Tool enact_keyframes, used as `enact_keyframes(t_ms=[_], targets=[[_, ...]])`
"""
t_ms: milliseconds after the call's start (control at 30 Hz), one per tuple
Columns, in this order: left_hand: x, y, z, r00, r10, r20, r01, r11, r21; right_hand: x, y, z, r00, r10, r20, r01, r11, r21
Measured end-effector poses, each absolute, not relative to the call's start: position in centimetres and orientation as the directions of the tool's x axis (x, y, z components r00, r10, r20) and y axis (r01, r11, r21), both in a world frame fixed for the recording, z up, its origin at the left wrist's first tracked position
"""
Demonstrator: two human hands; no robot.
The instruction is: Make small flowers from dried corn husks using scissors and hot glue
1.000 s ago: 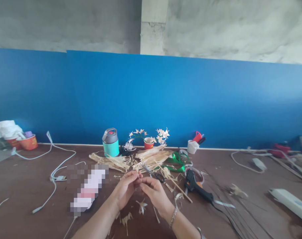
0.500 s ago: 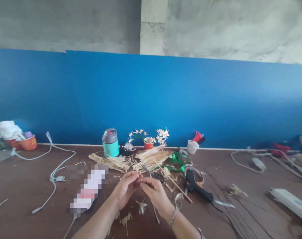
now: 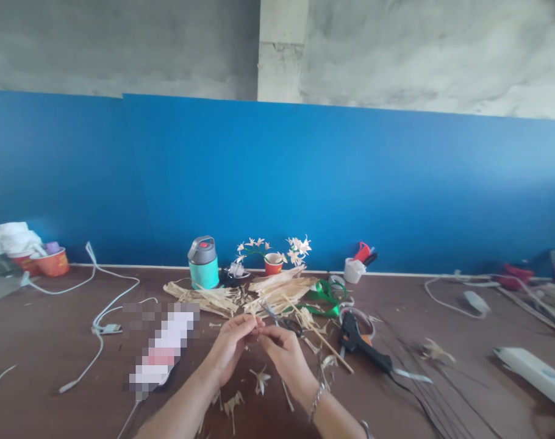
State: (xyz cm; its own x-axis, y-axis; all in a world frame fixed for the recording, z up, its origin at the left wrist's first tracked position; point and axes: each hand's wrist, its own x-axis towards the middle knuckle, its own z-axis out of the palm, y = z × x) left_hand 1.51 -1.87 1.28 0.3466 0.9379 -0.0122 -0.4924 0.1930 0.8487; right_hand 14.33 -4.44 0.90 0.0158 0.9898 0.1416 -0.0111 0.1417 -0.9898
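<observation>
My left hand (image 3: 234,341) is closed in a pinch, with a small pale piece of dried husk (image 3: 254,314) just showing at its fingertips. Close against it, my right hand (image 3: 284,353) also pinches; its fingertips meet the left ones and mostly hide what lies between them. A pale husk flower (image 3: 261,380) lies on the table below the hands. Just beyond the fingers are scissors (image 3: 286,322) and a pile of dried husks (image 3: 277,292). A thin pale stick (image 3: 327,341) lies right of the right hand.
A black glue gun (image 3: 366,347) with its cord lies at right, near thin dark wires (image 3: 435,384). Green ribbon (image 3: 327,299), a turquoise flask (image 3: 204,271) and a red cup with husk flowers (image 3: 273,263) stand behind. A blurred-out phone (image 3: 163,350) lies at left beside white cables (image 3: 97,317).
Both hands stay in nearly the same place, fingertips together. Only slight finger movement shows; the things on the table have not moved.
</observation>
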Motion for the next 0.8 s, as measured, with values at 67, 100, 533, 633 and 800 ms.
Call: enact_keyframes(t_ms=[67,100,533,633,800], targets=[[1.59,-1.89,1.32,0.32,0.947,-0.031,-0.478,0.19,0.858,14.42,-4.39,0.78,0.022,0.99,0.142,0.018,0.142,-0.99],[1.64,-1.89,1.33,0.3,0.953,-0.035,-0.472,0.18,0.863,14.47,-4.37,0.69,0.024,0.989,0.145,0.037,0.144,-0.989],[2.1,-2.11,1.43,0.137,0.99,0.024,-0.293,0.018,0.956,14.02,-4.4,0.12,0.038,0.98,0.196,0.069,0.193,-0.979],[2.17,-2.14,1.5,0.135,0.991,0.025,-0.298,0.017,0.955,13.98,-4.34,0.1,0.05,0.979,0.198,0.044,0.196,-0.98],[2.26,-2.13,1.41,0.127,0.991,0.038,-0.282,0.0,0.959,13.95,-4.4,0.37,0.046,0.982,0.184,-0.016,0.185,-0.983]])
